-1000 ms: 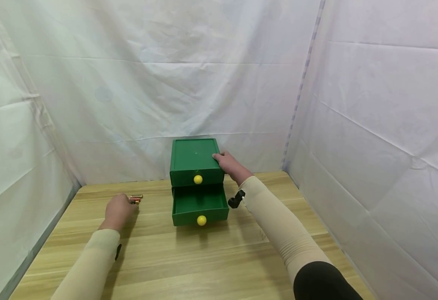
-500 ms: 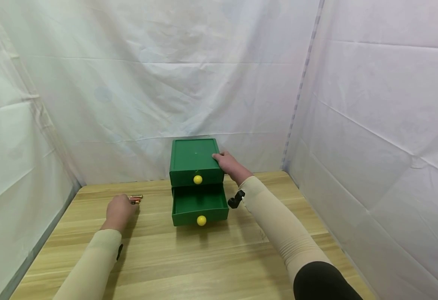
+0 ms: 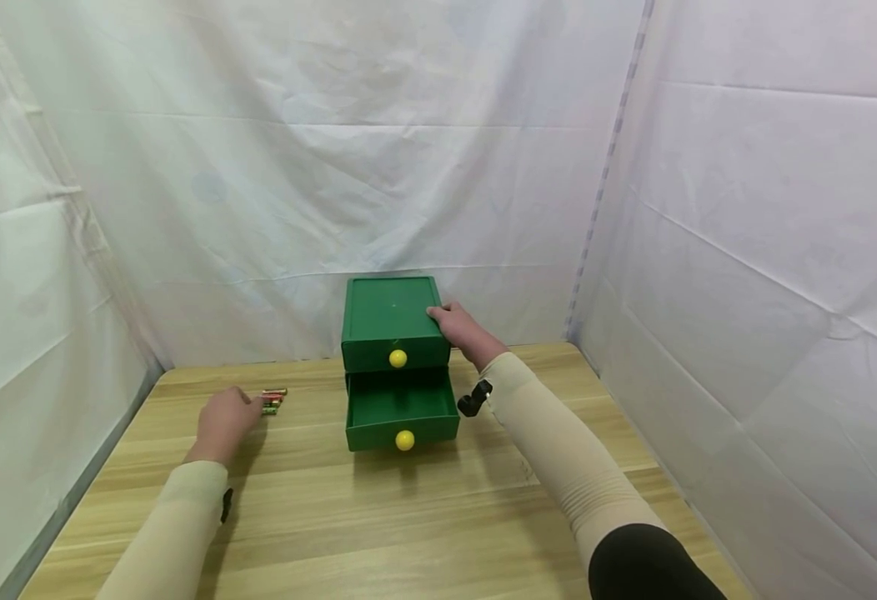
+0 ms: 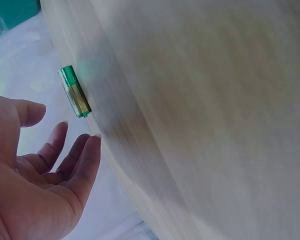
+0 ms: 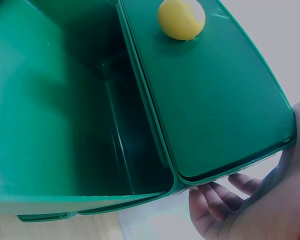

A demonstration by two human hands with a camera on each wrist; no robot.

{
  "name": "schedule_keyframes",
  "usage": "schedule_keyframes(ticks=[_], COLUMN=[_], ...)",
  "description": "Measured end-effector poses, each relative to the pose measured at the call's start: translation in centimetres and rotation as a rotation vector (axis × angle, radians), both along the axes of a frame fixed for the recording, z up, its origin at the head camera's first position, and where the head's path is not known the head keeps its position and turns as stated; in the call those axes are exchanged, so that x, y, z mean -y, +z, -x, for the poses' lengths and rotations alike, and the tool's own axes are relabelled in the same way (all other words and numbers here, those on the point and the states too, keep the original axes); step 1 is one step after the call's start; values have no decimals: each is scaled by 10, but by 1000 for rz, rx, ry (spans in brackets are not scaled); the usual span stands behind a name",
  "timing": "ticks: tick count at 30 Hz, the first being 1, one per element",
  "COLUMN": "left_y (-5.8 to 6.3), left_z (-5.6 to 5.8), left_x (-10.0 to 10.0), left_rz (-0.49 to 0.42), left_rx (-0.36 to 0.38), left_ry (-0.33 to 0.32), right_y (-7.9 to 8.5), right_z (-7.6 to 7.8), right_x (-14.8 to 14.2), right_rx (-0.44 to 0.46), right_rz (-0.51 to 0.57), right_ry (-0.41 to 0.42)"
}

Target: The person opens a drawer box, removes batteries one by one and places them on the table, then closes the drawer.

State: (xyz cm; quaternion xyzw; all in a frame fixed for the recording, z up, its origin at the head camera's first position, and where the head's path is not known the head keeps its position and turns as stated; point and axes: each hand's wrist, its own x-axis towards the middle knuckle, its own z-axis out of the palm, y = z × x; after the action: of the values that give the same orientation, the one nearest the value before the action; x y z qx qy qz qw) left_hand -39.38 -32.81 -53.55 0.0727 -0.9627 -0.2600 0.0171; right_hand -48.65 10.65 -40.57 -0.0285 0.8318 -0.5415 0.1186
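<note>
Several small batteries (image 3: 273,398) lie side by side on the left part of the wooden table. My left hand (image 3: 224,417) is just left of them, its fingertips overlapping their near ends in the head view. In the left wrist view its fingers are loosely bent with nothing between them, short of a green and gold battery (image 4: 75,92). A green drawer cabinet (image 3: 393,304) stands at the back middle, its lower drawer (image 3: 378,437) pulled out and bare inside. My right hand (image 3: 468,332) holds the cabinet's upper right side, thumb on top and fingers against the side wall.
Each drawer front carries a yellow knob, an upper one (image 3: 398,358) and a lower one (image 3: 404,440). White cloth (image 3: 438,167) hangs behind the table (image 3: 318,517) and along both sides. The upper drawer is pushed in.
My left hand has drawn back a little to the left, and more of the batteries shows, including a green one. The right hand and the cabinet stay where they were.
</note>
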Motion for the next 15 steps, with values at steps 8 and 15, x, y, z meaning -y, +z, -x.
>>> schedule_keyframes(ticks=[8,15], left_y=[13,34], left_z=[-8,-15], left_x=[-2,-18], left_rz=[-1,-1], left_rx=[-95,-140], left_ry=[7,-59], right_y=[1,1], right_z=[0,-2], right_x=[-1,1], right_rx=[0,1], right_rz=[2,-7], right_ry=[-1,-1])
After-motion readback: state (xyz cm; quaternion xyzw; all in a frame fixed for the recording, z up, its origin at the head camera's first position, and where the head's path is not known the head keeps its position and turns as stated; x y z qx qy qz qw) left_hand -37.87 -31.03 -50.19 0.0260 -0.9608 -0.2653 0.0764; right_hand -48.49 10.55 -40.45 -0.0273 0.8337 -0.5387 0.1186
